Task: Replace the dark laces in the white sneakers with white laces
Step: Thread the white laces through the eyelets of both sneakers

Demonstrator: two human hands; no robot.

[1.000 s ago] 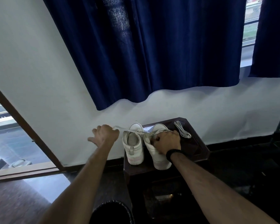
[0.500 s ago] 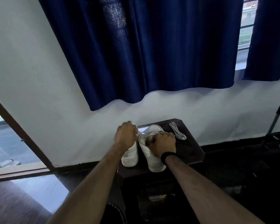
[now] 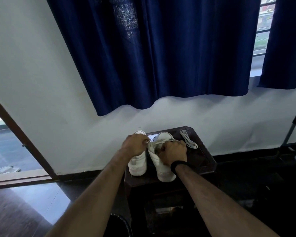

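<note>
On table [image 3: 205,161] | both hands pinch white lace [image 3: 158,142] | right sneaker [image 3: 161,166] eyelets hidden

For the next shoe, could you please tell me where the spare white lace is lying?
In the head view, the spare white lace lies bundled on the dark wooden table, at its far right corner, just right of the right hand.

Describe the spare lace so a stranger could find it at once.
Below the blue curtain stands a dark wooden table holding two white sneakers. The spare white lace lies bundled on the table's far right corner, beside the right hand, threaded through neither shoe.
</note>
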